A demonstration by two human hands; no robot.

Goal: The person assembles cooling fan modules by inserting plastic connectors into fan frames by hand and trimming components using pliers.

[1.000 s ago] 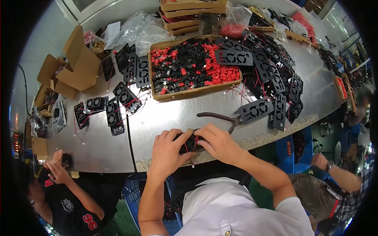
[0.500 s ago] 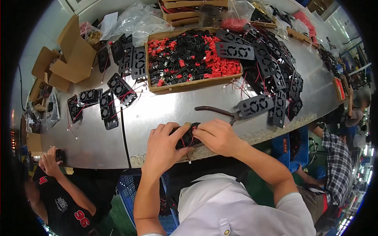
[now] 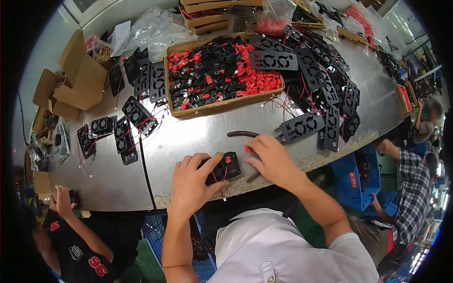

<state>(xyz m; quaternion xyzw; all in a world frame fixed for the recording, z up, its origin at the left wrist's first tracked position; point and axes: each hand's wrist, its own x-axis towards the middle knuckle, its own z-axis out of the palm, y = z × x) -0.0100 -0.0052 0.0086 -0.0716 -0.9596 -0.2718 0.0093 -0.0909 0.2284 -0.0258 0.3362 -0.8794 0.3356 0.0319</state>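
Note:
My left hand [image 3: 191,181] grips a black fan unit [image 3: 232,166] near the front edge of the metal table, thumb and fingers closed around its left side. A small red part [image 3: 228,159] sits in the unit's top, and thin red wires with a white plug hang from it. To the right, apart from the unit, my right hand [image 3: 271,160] has a small red plastic piece [image 3: 247,149] at its fingertips; the exact hold is partly hidden. Beneath that hand lie pliers [image 3: 243,134], partly covered, with dark handles spread.
A cardboard tray [image 3: 203,111] of red and black plastic parts stands behind. Black fan brackets [image 3: 302,127] pile up at right, wired fans [image 3: 125,137] lie at left. Open cartons [image 3: 82,78] stand farther left. Co-workers [image 3: 71,226] are on both sides; a blue crate [image 3: 356,181] is below right.
My right hand has moved right, off the fan unit, and now hovers over the pliers. The unit's red part is now uncovered. My left hand still holds the unit.

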